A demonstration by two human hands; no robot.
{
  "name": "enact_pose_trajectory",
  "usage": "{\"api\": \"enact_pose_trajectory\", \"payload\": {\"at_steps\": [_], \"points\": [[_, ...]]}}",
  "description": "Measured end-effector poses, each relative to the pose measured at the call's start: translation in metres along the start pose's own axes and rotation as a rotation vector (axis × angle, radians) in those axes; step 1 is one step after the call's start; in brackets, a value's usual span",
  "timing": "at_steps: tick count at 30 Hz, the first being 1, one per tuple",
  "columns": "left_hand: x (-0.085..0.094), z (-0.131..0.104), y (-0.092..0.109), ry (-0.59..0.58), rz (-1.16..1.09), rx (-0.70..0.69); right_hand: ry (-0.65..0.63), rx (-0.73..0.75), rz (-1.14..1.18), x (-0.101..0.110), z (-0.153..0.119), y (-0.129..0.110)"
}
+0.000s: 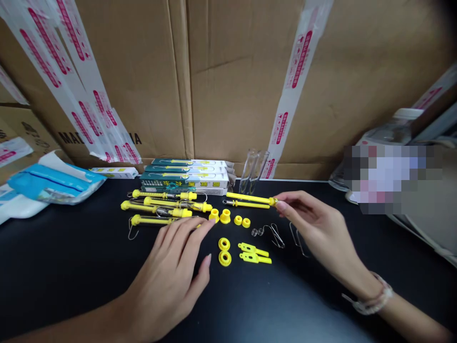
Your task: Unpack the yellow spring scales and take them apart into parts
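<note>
My right hand (314, 224) pinches the right end of a yellow rod (248, 197). A second yellow rod with a small spring (250, 205) lies just below it. My left hand (174, 267) hovers or rests palm down, fingers apart, its index fingertip beside a yellow collar (213, 216). Another collar (225, 216) and two small yellow rings (242, 221) lie to the right. Nearer me are two yellow washers (224, 251) and two flat yellow pieces (255, 253). Coiled wire (257, 232) and metal hooks (277, 236) lie by my right hand. Assembled spring scales (157, 208) lie behind my left hand.
Stacked boxes (185, 177) and clear tubes (253, 170) stand at the back of the black table (71, 267), against large cardboard (228, 95). A blue and white packet (57, 178) lies at left. A plastic bottle (396, 128) is at right, partly pixelated.
</note>
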State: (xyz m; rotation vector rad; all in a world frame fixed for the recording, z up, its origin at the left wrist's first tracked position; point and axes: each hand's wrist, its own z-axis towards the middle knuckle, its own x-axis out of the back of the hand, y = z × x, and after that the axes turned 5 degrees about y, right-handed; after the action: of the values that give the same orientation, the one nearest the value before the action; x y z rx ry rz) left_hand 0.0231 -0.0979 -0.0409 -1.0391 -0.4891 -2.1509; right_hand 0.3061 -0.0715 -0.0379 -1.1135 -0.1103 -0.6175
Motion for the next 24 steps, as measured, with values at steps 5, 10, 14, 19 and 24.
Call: {"api": "enact_pose_trajectory", "payload": {"at_steps": [5,10,14,19,24], "points": [[-0.005,-0.001,-0.005,-0.008,0.039,0.015,-0.049,0.099,-0.277,-0.005,0.005,0.011],[-0.009,0.003,-0.022,0.041,0.161,-0.005,-0.098,0.165,-0.379,-0.007,0.004,0.013],[-0.011,0.003,-0.034,0.050,0.269,0.003,-0.079,0.188,-0.400,-0.007,0.004,0.014],[-0.013,-0.001,-0.037,0.037,0.322,0.008,-0.052,0.207,-0.358,-0.006,0.001,0.010],[-0.013,-0.002,-0.035,0.020,0.287,0.009,-0.069,0.331,-0.329,-0.008,-0.006,0.001]]}}
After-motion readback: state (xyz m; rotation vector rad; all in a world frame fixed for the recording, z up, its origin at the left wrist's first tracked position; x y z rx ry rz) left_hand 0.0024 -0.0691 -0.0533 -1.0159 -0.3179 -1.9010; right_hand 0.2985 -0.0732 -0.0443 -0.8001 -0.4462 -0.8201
